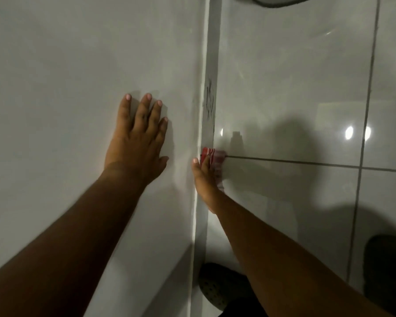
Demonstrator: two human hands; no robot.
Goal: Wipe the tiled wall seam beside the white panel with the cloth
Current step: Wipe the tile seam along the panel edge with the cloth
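The white panel (pixel 78 65) fills the left half of the head view. My left hand (pixel 137 138) lies flat on it, fingers spread, holding nothing. A narrow grey seam strip (pixel 212 65) runs top to bottom between the panel and the glossy grey tiled wall (pixel 295 88). Dark scribble marks (pixel 210 99) sit on the strip above my right hand. My right hand (pixel 204 179) presses a red-and-white striped cloth (pixel 212 156) into the seam, where a horizontal grout line meets it. The cloth is mostly hidden behind the fingers.
Grout lines cross the tiles at right, one horizontal (pixel 306 162) and one vertical (pixel 364 133). A dark perforated shoe (pixel 222 287) shows below the seam. Another dark shape (pixel 386 271) sits at lower right. A rounded white fixture edge (pixel 272 0) is at the top.
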